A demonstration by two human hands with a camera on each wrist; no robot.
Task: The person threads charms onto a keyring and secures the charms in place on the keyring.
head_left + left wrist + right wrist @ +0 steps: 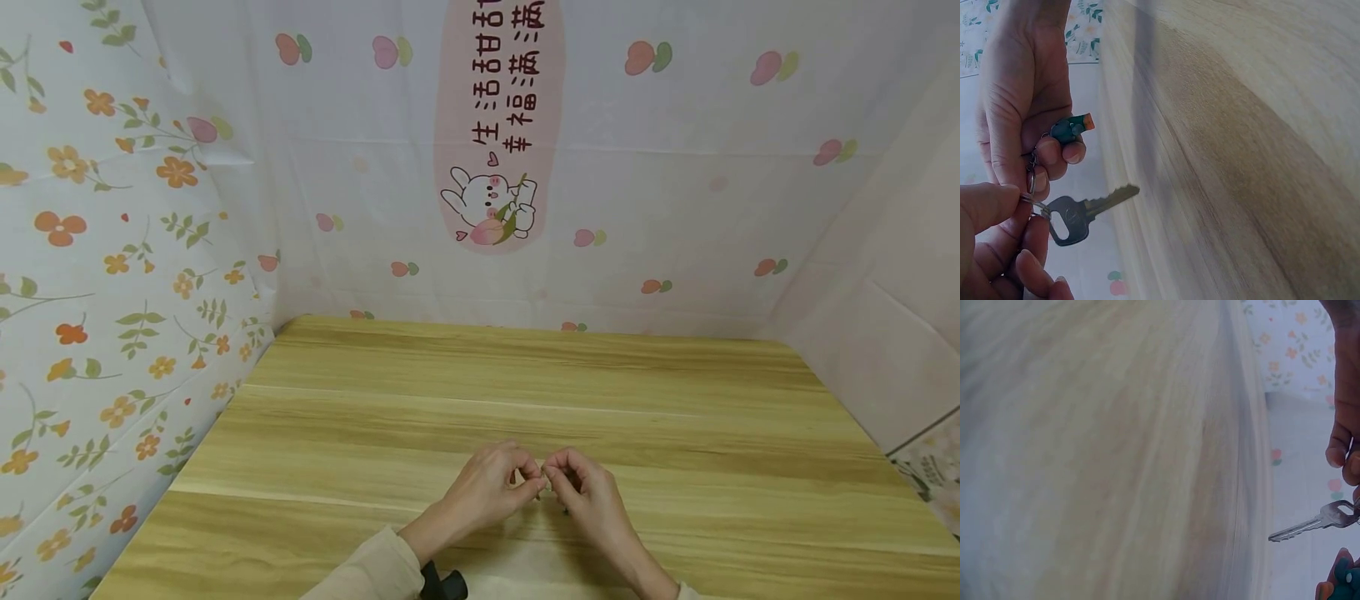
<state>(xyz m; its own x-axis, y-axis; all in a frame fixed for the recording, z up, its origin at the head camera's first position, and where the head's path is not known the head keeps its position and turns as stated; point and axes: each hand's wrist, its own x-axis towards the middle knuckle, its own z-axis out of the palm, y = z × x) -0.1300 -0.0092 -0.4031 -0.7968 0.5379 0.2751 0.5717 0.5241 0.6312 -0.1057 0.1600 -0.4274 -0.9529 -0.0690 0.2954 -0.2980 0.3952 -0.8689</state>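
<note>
My left hand (491, 485) and right hand (592, 497) meet fingertip to fingertip low over the table. In the left wrist view, the left thumb and fingers pinch a metal key ring (1036, 203), from which a silver key (1074, 219) sticks out over the table side. Joined there by a short chain (1031, 167) is a keychain with a small dark green charm (1067, 129) that has an orange end. The right hand's fingers curl round this keychain, with the charm resting by the fingertips. The key (1329, 517) also shows between both hands in the right wrist view.
A wood-grain table (450, 375) spreads under and beyond the hands. Behind it hangs a white cloth (337, 167) with printed fruit shapes, and a floral cloth (135, 275) covers the left side. A black device (447, 586) sits below the left sleeve.
</note>
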